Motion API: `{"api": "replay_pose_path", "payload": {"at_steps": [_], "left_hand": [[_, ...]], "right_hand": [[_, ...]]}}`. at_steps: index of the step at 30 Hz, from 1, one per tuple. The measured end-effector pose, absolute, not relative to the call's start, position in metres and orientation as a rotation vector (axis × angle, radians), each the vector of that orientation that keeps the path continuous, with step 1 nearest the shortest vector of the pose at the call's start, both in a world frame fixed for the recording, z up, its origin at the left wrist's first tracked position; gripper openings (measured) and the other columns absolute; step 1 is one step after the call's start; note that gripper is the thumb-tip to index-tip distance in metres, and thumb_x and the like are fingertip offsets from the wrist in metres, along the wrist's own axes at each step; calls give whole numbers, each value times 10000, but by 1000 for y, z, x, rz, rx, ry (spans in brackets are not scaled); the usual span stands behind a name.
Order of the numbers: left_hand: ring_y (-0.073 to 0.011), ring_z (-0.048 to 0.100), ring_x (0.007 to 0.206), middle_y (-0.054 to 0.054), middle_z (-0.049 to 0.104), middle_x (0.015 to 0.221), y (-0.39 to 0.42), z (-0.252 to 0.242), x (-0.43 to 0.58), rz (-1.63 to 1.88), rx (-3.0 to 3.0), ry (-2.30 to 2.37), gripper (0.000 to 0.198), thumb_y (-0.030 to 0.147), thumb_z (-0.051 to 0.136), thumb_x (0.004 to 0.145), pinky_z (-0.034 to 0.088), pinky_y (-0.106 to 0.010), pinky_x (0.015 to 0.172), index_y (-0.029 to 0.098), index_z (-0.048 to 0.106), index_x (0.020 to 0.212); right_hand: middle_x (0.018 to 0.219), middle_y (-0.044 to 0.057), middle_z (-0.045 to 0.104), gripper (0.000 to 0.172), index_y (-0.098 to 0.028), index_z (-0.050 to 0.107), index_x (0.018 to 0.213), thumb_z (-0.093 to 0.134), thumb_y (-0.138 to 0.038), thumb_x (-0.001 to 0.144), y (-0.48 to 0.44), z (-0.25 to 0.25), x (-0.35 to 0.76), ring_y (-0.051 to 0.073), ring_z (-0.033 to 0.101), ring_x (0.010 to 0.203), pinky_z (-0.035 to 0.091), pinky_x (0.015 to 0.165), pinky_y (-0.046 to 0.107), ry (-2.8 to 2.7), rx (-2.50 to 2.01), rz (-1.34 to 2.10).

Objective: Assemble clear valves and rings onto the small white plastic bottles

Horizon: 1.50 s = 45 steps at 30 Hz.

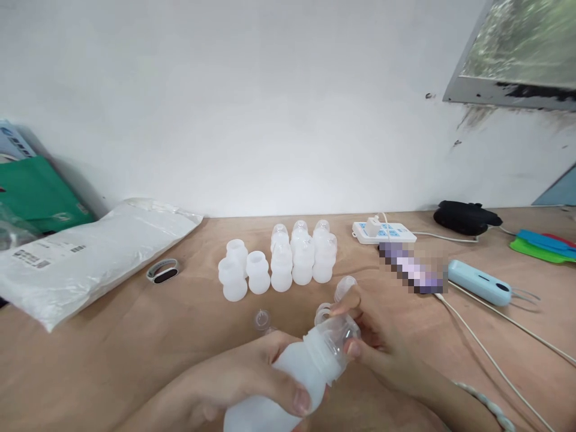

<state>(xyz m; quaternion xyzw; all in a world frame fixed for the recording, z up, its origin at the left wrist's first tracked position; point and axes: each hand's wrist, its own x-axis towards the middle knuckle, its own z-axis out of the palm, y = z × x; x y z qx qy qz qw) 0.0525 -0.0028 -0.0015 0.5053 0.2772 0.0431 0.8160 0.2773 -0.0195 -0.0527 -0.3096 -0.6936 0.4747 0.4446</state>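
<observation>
A frosted white bottle (300, 367) lies tilted in my left hand (265, 372), its top pointing up and to the right. My right hand (366, 336) grips the clear dome cap (335, 336) at the bottle's top, thumb and fingers on either side. Just behind my right hand are another clear dome cap (344, 287) and a white ring (323, 313), partly hidden by the fingers. A small clear nipple (261, 319) rests on the table behind my left hand. Further back stand several capped bottles (302, 258) and three open bottles (258, 272).
On the brown table (180, 336), a white plastic parcel (90, 252) and a wristband (162, 271) lie at the left. A power strip (396, 233), a blurred phone-like object (411, 267), cables, a light blue device (479, 282) and a black case (465, 217) are at the right.
</observation>
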Motion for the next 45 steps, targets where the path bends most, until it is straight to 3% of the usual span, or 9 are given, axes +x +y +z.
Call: {"api": "replay_pose_path", "payload": {"at_steps": [8, 13, 17, 20, 25, 30, 37, 42, 45], "left_hand": [[-92, 536, 479, 61, 594, 697, -14, -3, 54, 252, 1234, 862, 352, 381, 707, 734, 449, -209, 475, 217, 551, 1002], [-216, 652, 758, -2, 657, 837, -29, -7, 52, 482, 1886, 1172, 187, 316, 620, 783, 511, -284, 603, 230, 569, 940], [-198, 655, 641, 7, 699, 785, -33, -25, 43, 573, 2161, 1242, 211, 230, 552, 815, 473, -257, 537, 241, 535, 1025], [-176, 640, 600, 31, 695, 751, -34, -32, 35, 653, 2115, 1179, 241, 273, 558, 837, 480, -255, 555, 258, 513, 1073], [-187, 627, 677, 13, 673, 791, -31, -35, 32, 722, 2039, 1195, 238, 361, 571, 861, 506, -284, 606, 254, 503, 1062], [-172, 600, 663, 19, 636, 762, -27, -40, 30, 685, 1981, 1214, 245, 440, 552, 888, 494, -269, 586, 239, 494, 1015], [-190, 673, 664, 13, 715, 841, -25, -51, 24, 782, 2254, 1242, 310, 336, 586, 879, 534, -278, 580, 271, 466, 1158], [-241, 722, 699, -63, 768, 910, -21, -65, 19, 943, 2952, 1216, 256, 162, 440, 925, 537, -334, 618, 204, 539, 1158], [-242, 732, 726, -98, 774, 901, -20, -73, 15, 884, 3271, 1173, 326, 46, 389, 925, 528, -347, 677, 127, 577, 1178]], "right_hand": [[816, 17, 596, 324, -257, 590, 1093, 610, -526, 914, -14, -52, 273, 170, 562, 702, 456, 591, 281, -1701, -923, 886], [790, 21, 624, 283, -225, 603, 1043, 604, -478, 914, -11, -49, 273, 166, 584, 668, 480, 575, 279, -1676, -1024, 801], [618, -43, 501, 232, -232, 506, 817, 546, -431, 928, 6, -25, 294, 121, 465, 526, 369, 478, 233, -1282, -1155, 440], [537, -83, 367, 218, -235, 502, 824, 579, -427, 892, 20, -6, 317, 112, 347, 466, 284, 459, 239, -1284, -1263, 199], [596, -17, 545, 133, -217, 603, 918, 586, -326, 843, 34, -6, 336, 184, 527, 550, 284, 517, 274, -1857, -1941, -102], [651, -3, 650, 216, -226, 673, 932, 663, -191, 719, 36, -22, 336, 204, 629, 615, 311, 526, 262, -2190, -2022, 61], [697, 8, 657, 194, -209, 624, 1049, 505, -273, 910, 27, -16, 326, 201, 616, 626, 376, 561, 290, -1970, -1765, -19], [807, 17, 695, 182, -231, 617, 1032, 544, -370, 940, -6, -23, 275, 170, 633, 690, 477, 604, 277, -2050, -1214, 826], [787, 4, 659, 293, -218, 574, 1052, 693, -355, 823, -24, -37, 244, 168, 608, 689, 474, 592, 268, -2011, -1140, 1093]]}}
